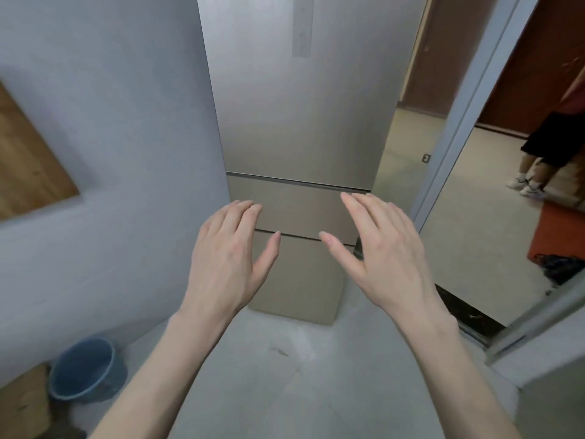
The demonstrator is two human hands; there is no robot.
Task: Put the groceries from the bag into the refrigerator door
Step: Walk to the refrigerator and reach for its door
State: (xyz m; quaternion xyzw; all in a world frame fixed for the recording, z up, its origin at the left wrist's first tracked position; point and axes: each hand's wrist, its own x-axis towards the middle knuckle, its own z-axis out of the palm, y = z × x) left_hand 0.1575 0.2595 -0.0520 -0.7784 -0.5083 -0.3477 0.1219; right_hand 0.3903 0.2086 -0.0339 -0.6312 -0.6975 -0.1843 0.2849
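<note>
I see the refrigerator (300,106) at twelve o'clock, all its doors closed. My left hand (226,258) and right hand (384,248) hover before its lower drawers, palms facing each other, fingers straight and lightly together, thumbs splayed inward, holding nothing. A blue bucket (84,370) sits at eight o'clock by the wall. At two o'clock, a person's legs (538,160) stand beyond the doorway.

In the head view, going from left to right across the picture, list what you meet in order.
Wooden board → blue bucket → left hand → refrigerator → right hand → another person's legs. No grocery bag is in view.
</note>
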